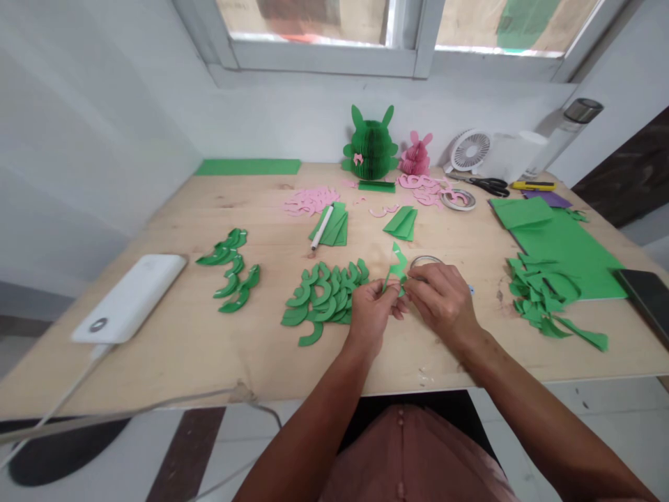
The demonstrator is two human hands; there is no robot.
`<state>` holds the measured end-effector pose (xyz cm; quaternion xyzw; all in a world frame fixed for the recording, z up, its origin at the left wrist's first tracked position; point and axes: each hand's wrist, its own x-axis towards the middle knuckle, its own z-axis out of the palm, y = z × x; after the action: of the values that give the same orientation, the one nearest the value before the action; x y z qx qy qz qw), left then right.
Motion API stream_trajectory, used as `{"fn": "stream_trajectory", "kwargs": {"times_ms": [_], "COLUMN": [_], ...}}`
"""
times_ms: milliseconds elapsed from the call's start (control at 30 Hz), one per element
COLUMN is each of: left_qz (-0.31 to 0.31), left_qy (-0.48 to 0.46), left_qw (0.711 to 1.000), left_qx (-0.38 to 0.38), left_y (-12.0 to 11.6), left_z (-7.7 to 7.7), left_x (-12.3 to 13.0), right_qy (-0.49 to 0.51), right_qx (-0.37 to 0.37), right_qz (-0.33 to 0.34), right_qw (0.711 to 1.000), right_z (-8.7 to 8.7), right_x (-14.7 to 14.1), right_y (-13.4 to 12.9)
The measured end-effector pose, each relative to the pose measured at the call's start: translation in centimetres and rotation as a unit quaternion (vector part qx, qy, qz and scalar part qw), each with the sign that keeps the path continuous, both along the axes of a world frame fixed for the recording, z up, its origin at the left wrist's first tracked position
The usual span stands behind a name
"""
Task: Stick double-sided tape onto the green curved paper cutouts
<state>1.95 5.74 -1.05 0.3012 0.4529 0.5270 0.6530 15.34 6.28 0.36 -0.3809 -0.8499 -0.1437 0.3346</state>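
Head view: what is on our desk (251, 355)?

– A pile of green paper curves (325, 307), just beside our left hand (368, 314).

– And our hands?

– Close together. Left and right hand (444, 300) fingers pinch one green paper piece (398, 260) between them, above the wood.

– How will it feel?

– Light, thin and easy to rip, we think. We'd hold its edges gently.

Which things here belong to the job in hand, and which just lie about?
Likely in the job:
green piece at left hand and right hand
green curved cutouts
green scraps

Apparently just lying about:
white power bank
fan
flask
pink cutouts
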Motion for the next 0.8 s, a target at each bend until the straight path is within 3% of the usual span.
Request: {"fn": "stream_trajectory", "kwargs": {"times_ms": [800], "left_qz": [-0.001], "left_qy": [-0.003], "left_qw": [1.0], "left_qx": [-0.003], "left_y": [-0.16], "left_z": [0.24], "left_x": [-0.07], "right_qy": [0.007], "right_qx": [-0.016], "right_qz": [0.009], "right_qw": [1.0], "right_z": [-0.05], "right_x": [0.04], "right_y": [-0.01]}}
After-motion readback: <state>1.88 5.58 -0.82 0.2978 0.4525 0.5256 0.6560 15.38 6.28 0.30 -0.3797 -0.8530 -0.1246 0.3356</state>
